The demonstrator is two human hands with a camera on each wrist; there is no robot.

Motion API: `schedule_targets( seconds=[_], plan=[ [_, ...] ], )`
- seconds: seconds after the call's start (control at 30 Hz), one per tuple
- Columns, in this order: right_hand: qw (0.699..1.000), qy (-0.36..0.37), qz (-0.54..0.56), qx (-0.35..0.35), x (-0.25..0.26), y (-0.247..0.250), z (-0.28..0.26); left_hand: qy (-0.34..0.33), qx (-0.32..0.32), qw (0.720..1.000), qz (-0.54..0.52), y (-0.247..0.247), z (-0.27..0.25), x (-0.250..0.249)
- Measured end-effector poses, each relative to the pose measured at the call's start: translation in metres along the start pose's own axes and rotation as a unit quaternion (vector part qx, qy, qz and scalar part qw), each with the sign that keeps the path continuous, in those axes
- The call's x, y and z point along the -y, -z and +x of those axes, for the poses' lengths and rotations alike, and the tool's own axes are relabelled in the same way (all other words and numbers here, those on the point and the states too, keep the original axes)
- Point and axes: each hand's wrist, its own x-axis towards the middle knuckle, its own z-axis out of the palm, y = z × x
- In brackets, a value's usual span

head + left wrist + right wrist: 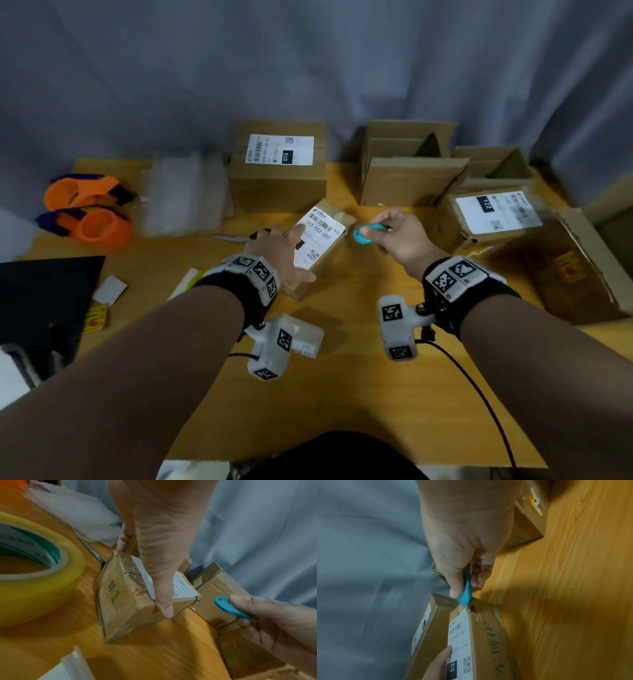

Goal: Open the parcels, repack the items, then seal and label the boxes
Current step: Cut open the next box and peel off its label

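Steadying the small parcel (320,245) at the table's (342,394) centre, the left hand (279,251) clamps it between thumb and fingers so it cannot slide; the right hand (399,238) pinches a blue cutter (368,232) at its far taped corner, apparently touching, ready to slit the seam.

A wooden table (342,394) is seen, backed by a grey curtain. At its centre a small labelled parcel (320,246) is set. At 12 o'clock a sealed labelled box (277,168) is placed, with bubble wrap (181,195) at 11. Two orange tape dispensers (85,212) are laid at 10. Open empty boxes (411,164) are stood at 1 o'clock, and a second labelled parcel (496,216) at 2. A roll of clear tape (34,577) is seen in the left wrist view.
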Motion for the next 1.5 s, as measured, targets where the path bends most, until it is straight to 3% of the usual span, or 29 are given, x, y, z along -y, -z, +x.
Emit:
schedule_targets(
  seconds=[0.13, 0.27, 0.57, 0.87, 1.17, 1.37, 1.5],
  plan=[
    [0.998, -0.024, 0.055, 0.011, 0.002, -0.008, 0.005, 0.007, 0.001, 1.000, -0.027, -0.005, 0.001, -0.001],
    [0.999, -0.036, 0.008, 0.017, -0.004, -0.009, 0.005, -0.002, 0.003, 0.999, -0.047, -0.007, 0.003, -0.002],
    [0.997, 0.011, -0.078, -0.015, -0.010, 0.007, 0.014, -0.081, 0.015, 0.996, 0.038, 0.004, 0.017, -0.009],
    [1.000, -0.015, -0.021, 0.005, -0.013, 0.012, 0.018, -0.083, 0.045, 0.996, -0.005, 0.013, 0.026, -0.016],
    [0.993, -0.050, 0.080, -0.075, -0.020, 0.012, 0.031, -0.112, -0.009, 0.993, -0.021, 0.012, 0.032, -0.039],
    [0.997, -0.068, 0.002, 0.046, -0.022, 0.007, 0.023, -0.089, 0.028, 0.995, -0.019, 0.018, 0.040, -0.046],
    [0.993, -0.100, 0.036, 0.043, -0.023, 0.009, 0.018, -0.100, 0.041, 0.994, -0.021, 0.023, 0.045, -0.043]
  ],
)
